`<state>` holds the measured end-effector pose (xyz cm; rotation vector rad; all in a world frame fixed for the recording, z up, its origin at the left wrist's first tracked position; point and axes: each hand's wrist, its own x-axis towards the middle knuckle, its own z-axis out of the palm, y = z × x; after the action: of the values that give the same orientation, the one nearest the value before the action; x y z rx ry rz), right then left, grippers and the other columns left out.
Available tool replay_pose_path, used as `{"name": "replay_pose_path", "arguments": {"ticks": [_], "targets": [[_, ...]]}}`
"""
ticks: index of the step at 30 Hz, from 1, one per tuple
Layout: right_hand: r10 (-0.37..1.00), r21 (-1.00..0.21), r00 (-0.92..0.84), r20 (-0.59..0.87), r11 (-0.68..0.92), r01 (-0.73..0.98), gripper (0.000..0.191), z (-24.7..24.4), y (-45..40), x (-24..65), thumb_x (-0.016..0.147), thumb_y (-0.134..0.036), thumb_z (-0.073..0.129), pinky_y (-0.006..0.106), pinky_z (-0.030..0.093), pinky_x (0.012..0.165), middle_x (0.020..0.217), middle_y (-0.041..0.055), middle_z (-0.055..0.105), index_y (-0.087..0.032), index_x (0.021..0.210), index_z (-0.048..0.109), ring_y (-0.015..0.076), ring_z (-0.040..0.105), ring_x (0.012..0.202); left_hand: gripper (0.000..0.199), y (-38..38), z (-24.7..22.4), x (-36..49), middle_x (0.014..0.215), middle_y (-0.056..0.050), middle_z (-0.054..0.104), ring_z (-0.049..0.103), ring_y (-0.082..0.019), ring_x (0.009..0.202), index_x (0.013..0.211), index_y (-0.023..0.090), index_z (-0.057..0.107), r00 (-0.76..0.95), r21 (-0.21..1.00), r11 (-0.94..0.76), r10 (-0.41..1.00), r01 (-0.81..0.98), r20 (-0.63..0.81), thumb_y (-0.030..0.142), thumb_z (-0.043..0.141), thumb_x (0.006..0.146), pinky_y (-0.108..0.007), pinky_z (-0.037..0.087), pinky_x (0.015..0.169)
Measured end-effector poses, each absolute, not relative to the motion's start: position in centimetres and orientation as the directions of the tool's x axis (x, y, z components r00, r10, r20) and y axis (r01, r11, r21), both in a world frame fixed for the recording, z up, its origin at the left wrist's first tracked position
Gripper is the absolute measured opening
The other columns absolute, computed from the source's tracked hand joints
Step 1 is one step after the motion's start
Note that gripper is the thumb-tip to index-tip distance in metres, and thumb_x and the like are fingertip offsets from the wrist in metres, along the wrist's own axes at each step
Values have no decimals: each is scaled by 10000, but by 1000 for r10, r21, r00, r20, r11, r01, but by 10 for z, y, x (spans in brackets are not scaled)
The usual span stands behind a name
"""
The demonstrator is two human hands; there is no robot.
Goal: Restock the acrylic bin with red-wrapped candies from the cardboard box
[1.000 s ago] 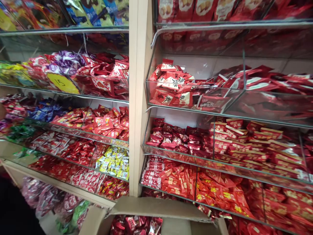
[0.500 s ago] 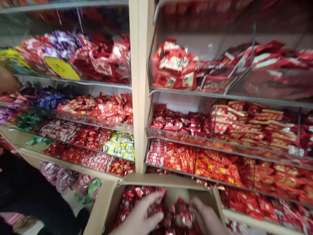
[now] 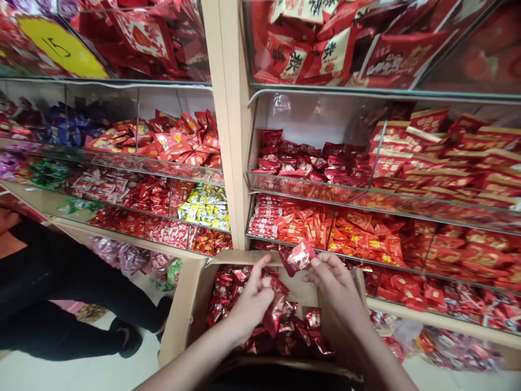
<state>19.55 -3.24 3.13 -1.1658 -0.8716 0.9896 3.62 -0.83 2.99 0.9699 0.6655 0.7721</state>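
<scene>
In the head view, a cardboard box (image 3: 178, 320) stands low in front of me with many dark red wrapped candies (image 3: 285, 342) inside. My right hand (image 3: 336, 282) pinches one red candy packet (image 3: 299, 257) by its edge, above the far side of the box. Over the middle of the box, my left hand (image 3: 254, 301) is closed around another dark red candy packet (image 3: 277, 309), its index finger pointing forward. Part of the box's pile is hidden behind my hands.
Shelves with clear dividers rise ahead, filled with red packets (image 3: 443, 168) and yellow candies (image 3: 207, 207). A wooden post (image 3: 230, 130) splits them. A yellow sign (image 3: 61, 46) reads 15. At left stands a person in black trousers (image 3: 81, 288); bagged goods (image 3: 451, 347) lie low at right.
My right hand has risen out of the box with a candy packet. My left hand has lifted a packet too. The camera has tilted down, and the person at left shows more.
</scene>
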Motion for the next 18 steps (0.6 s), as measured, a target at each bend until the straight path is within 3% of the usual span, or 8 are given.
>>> {"name": "replay_pose_path", "arguments": {"ticks": [3,8,12,18], "targets": [[946,-991,316,70,103,-88,153,34,-31,199,753,-339,513,242,419,576,618,-45,503,-198,739,454,92,495,556,419,-4,28,33,523,65,483,411,-56,345,1189,193,332,564,883,421,789,-206,-244,337,401,801,-166,287,347],[963,-992,240,127,126,20,131,41,-33,191,772,-318,490,221,416,585,612,-42,518,-196,740,458,89,512,568,329,1,42,44,542,58,484,378,-22,403,954,164,548,509,969,205,854,-137,-108,361,587,693,-135,301,381],[934,-985,311,174,167,48,128,41,-37,182,765,-319,497,206,416,559,615,-34,536,-198,733,468,96,521,578,449,-2,47,49,468,63,502,378,-39,333,1041,181,518,469,934,322,856,-157,-216,424,587,670,-153,318,335],[913,-984,387,128,166,-65,190,21,-37,169,755,-370,493,237,453,527,540,-3,601,-200,674,463,131,563,518,597,6,32,46,437,51,528,388,-45,272,1017,145,522,427,895,407,853,-185,-300,567,573,597,-150,288,276]]}}
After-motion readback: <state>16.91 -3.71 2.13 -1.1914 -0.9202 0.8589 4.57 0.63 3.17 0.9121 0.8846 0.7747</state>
